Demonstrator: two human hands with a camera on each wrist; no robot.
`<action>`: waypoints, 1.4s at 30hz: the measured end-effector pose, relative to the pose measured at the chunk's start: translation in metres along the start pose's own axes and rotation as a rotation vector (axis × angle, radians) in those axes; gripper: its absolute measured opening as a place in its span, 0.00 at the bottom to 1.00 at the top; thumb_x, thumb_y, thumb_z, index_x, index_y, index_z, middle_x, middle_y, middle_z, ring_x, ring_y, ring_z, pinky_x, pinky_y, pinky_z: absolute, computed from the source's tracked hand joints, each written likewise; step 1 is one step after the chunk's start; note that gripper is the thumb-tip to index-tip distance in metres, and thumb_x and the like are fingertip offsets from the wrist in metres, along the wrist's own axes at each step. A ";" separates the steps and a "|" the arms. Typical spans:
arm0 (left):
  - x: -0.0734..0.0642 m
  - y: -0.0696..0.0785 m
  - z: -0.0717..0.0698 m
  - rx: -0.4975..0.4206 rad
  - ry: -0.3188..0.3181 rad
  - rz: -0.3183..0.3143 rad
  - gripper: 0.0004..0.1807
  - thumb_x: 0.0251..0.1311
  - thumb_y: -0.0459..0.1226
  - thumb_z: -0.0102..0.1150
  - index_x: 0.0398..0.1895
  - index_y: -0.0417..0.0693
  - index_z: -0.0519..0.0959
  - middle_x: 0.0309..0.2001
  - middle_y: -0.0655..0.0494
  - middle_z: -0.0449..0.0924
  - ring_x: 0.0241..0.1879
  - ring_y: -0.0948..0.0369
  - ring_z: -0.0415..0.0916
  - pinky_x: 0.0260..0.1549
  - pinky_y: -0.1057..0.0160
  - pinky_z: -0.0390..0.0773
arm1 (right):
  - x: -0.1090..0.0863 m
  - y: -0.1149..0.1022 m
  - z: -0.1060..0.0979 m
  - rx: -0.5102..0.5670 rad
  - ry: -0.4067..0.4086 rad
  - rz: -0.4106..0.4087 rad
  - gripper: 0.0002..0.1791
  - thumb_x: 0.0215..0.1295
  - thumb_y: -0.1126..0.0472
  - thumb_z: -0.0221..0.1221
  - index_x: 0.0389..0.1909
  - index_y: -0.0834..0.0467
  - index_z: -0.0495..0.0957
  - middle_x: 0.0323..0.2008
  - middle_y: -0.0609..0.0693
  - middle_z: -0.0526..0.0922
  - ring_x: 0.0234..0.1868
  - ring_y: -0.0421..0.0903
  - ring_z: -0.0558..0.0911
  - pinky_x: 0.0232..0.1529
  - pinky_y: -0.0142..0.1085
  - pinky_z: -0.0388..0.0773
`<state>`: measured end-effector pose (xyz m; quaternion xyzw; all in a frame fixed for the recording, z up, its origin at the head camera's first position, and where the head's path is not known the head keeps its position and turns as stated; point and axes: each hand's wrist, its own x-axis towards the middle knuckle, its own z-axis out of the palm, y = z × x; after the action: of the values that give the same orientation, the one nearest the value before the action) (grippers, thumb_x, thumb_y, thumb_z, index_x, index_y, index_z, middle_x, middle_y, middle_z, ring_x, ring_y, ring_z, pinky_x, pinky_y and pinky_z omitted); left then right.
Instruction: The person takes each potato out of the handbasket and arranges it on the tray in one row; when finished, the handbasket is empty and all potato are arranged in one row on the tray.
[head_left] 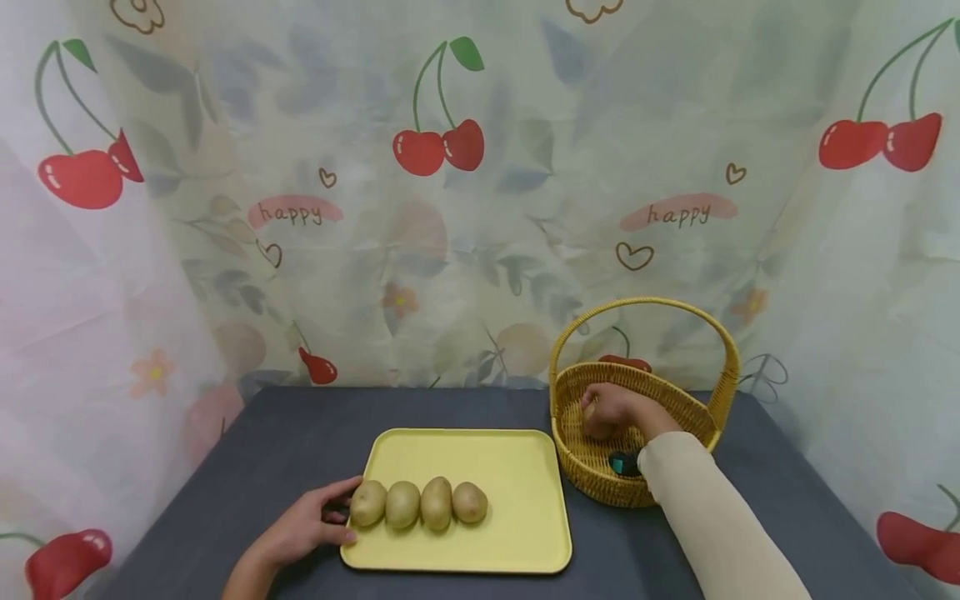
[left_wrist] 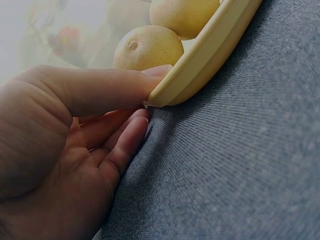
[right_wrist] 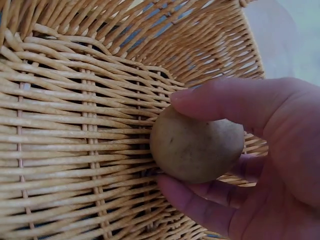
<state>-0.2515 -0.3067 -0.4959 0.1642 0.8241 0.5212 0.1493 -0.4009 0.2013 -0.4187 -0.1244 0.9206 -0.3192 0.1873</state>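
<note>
Inside the wicker basket (head_left: 600, 483), my right hand (head_left: 617, 408) grips a potato (right_wrist: 195, 145), thumb above it and fingers curled beneath. The basket's woven floor lies close around that potato in the right wrist view. My left hand (head_left: 303, 523) holds the left edge of a yellow tray (head_left: 517, 500). Its thumb (left_wrist: 115, 90) lies on the rim, with the other fingers bent below and outside it. Several potatoes stand side by side in a row on the tray, the leftmost potato (head_left: 368, 503) right by the left fingertips.
A tall arched handle (head_left: 645, 302) rises over the basket, to the right of the tray. Both stand on a dark grey cloth-covered table (head_left: 315, 433). A curtain (head_left: 517, 250) printed with cherries hangs behind and along both sides.
</note>
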 end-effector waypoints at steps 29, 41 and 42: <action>0.004 -0.005 0.001 -0.022 -0.012 -0.002 0.46 0.54 0.34 0.70 0.71 0.27 0.55 0.62 0.30 0.67 0.49 0.52 0.75 0.42 0.61 0.76 | -0.074 -0.014 0.010 0.140 0.168 -0.366 0.24 0.53 0.67 0.67 0.52 0.62 0.72 0.44 0.58 0.72 0.35 0.51 0.75 0.33 0.45 0.75; 0.003 -0.003 0.001 0.008 0.003 0.004 0.46 0.53 0.34 0.71 0.71 0.26 0.57 0.64 0.28 0.63 0.50 0.50 0.74 0.42 0.63 0.76 | -0.096 -0.026 0.044 0.236 0.281 -0.531 0.27 0.54 0.66 0.70 0.57 0.60 0.75 0.54 0.58 0.71 0.46 0.54 0.77 0.39 0.41 0.77; 0.003 -0.003 0.001 0.009 0.002 0.006 0.46 0.53 0.34 0.71 0.71 0.27 0.57 0.64 0.28 0.63 0.50 0.50 0.74 0.42 0.63 0.76 | -0.097 -0.027 0.047 0.244 0.280 -0.543 0.27 0.54 0.66 0.70 0.57 0.60 0.75 0.54 0.59 0.72 0.46 0.54 0.77 0.39 0.41 0.78</action>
<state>-0.2541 -0.3057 -0.4990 0.1668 0.8260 0.5181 0.1463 -0.2911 0.1886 -0.4101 -0.2968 0.8256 -0.4795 -0.0195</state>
